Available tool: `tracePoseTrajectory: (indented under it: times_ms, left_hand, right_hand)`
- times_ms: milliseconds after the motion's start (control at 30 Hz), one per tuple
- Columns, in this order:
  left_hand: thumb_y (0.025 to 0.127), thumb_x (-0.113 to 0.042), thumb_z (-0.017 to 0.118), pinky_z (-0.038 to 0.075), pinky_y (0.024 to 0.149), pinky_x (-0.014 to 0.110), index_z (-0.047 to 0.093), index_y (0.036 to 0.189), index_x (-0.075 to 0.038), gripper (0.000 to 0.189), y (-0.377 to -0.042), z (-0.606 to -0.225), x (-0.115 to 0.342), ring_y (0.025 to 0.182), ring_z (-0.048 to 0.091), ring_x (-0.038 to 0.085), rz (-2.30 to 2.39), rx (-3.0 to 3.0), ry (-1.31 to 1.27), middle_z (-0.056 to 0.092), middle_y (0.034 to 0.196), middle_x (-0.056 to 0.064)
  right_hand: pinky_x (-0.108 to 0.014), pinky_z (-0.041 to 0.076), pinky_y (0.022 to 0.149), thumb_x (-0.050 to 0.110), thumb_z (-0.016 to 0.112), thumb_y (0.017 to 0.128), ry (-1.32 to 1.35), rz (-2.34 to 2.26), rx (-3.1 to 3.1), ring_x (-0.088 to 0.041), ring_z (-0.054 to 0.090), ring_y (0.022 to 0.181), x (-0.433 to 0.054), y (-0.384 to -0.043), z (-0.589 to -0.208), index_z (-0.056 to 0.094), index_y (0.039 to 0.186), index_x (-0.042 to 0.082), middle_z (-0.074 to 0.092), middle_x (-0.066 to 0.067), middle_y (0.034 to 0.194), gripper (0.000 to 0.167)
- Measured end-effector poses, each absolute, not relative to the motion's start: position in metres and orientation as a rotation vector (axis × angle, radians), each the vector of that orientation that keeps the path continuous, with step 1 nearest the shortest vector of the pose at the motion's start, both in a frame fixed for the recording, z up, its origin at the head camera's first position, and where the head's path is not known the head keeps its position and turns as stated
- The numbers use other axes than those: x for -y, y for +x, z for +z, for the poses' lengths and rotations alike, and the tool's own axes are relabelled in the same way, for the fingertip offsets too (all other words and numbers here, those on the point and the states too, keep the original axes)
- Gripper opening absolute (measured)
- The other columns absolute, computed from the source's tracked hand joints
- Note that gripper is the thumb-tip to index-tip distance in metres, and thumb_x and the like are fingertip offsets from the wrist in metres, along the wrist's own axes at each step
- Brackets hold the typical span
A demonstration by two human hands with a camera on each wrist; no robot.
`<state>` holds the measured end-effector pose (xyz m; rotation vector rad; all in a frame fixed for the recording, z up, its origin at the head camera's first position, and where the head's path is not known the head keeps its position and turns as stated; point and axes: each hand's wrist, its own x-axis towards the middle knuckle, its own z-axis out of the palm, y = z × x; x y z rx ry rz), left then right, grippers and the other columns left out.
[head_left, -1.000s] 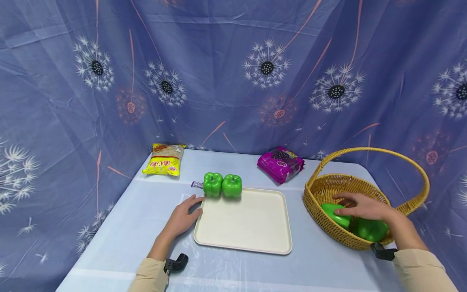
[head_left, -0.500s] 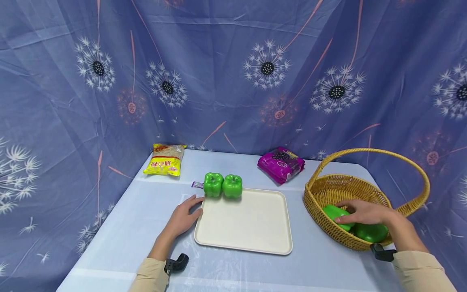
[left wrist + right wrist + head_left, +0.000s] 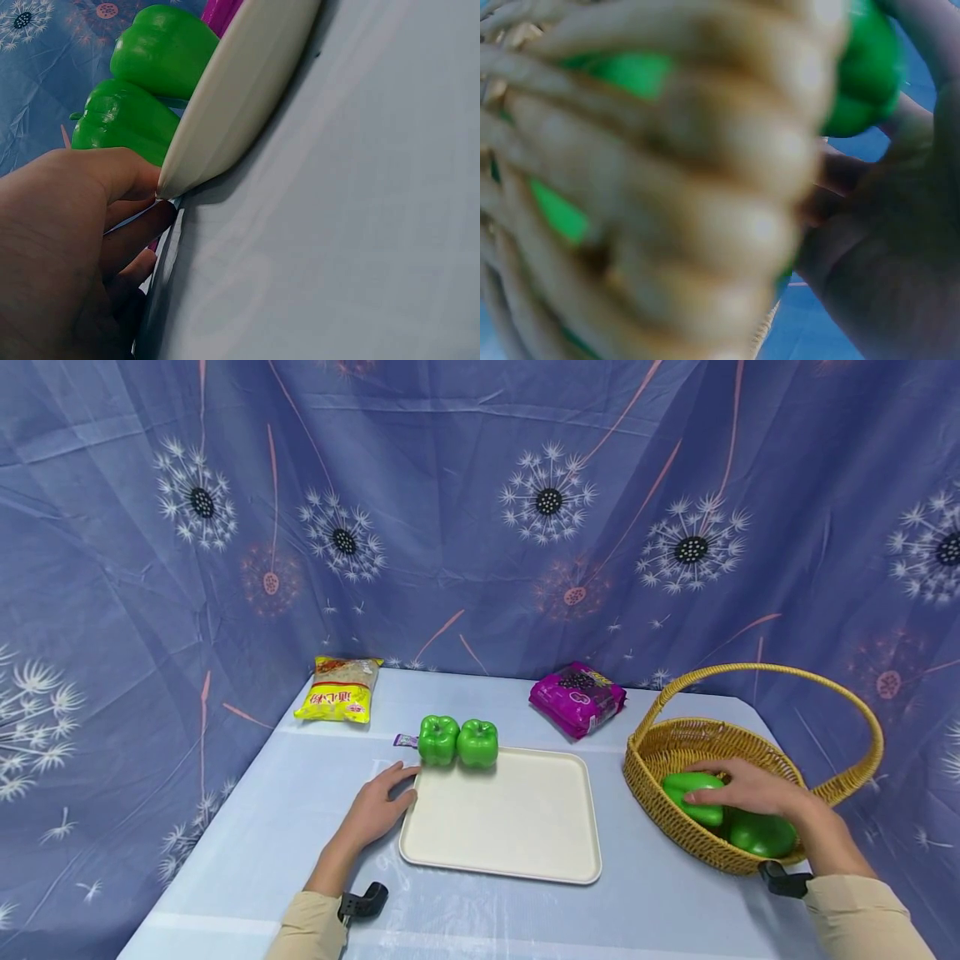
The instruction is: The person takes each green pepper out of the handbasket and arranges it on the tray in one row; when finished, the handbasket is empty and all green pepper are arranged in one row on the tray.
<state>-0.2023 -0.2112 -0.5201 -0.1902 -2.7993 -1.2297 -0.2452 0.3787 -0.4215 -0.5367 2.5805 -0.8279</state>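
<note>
My right hand (image 3: 738, 787) reaches into the wicker basket (image 3: 675, 835) and holds a green bell pepper (image 3: 696, 797), thumb on the near side and fingers over the far side. Beneath that hand lies another green bell pepper (image 3: 763, 835). The right wrist view shows part of the held pepper (image 3: 866, 75) beside the fingers, with blurred wicker covering much of the rest. My left hand (image 3: 377, 806) rests on the table with its fingertips touching the left edge of a cream tray (image 3: 502, 827). Two green bell peppers (image 3: 438, 741) (image 3: 477, 743) stand side by side at the tray's far left corner.
A yellow bag of pasta (image 3: 341, 689) lies at the table's back left, and a purple packet (image 3: 577, 699) at the back. Beside the peppers is a small purple sachet (image 3: 406, 741). The basket's tall handle (image 3: 757, 668) arches over its opening. A patterned curtain hangs behind.
My right hand has closed its grip round the pepper in the basket, and the pepper has turned and risen slightly. The left hand and the tray have not moved.
</note>
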Motion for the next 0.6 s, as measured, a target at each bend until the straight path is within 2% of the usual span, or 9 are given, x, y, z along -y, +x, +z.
tracePoseTrajectory:
  times_ms: [400, 500, 600]
  left_hand:
    - [0.094, -0.024, 0.062, 0.028, 0.107, 0.058, 0.059, 0.133, -0.019, 0.04, -0.202, -0.518, 0.21, 0.134, 0.036, 0.039, -1.23, 2.804, -0.189, 0.041, 0.146, 0.018]
    - [0.094, -0.024, 0.062, 0.028, 0.107, 0.058, 0.059, 0.133, -0.019, 0.04, -0.202, -0.517, 0.21, 0.134, 0.036, 0.039, -1.227, 2.806, -0.19, 0.041, 0.146, 0.018]
    - [0.094, -0.024, 0.062, 0.028, 0.107, 0.057, 0.059, 0.134, -0.019, 0.041, -0.203, -0.517, 0.21, 0.134, 0.036, 0.039, -1.221, 2.812, -0.19, 0.041, 0.146, 0.018]
  right_hand:
    - [-0.033, 0.047, 0.057, 0.042, 0.076, 0.081, -0.504, -0.755, -2.839, -0.018, 0.054, 0.073, -0.374, -0.249, -0.42, 0.056, 0.118, 0.002, 0.059, -0.005, 0.09, 0.058]
    - [-0.033, 0.045, 0.055, 0.046, 0.076, 0.079, -0.487, -0.72, -2.901, -0.018, 0.054, 0.068, -0.373, -0.253, -0.42, 0.055, 0.123, 0.0, 0.058, -0.005, 0.087, 0.068]
    - [-0.033, 0.044, 0.055, 0.053, 0.076, 0.076, -0.447, -0.649, -2.964, -0.019, 0.054, 0.067, -0.372, -0.257, -0.419, 0.053, 0.129, -0.002, 0.06, -0.008, 0.091, 0.079]
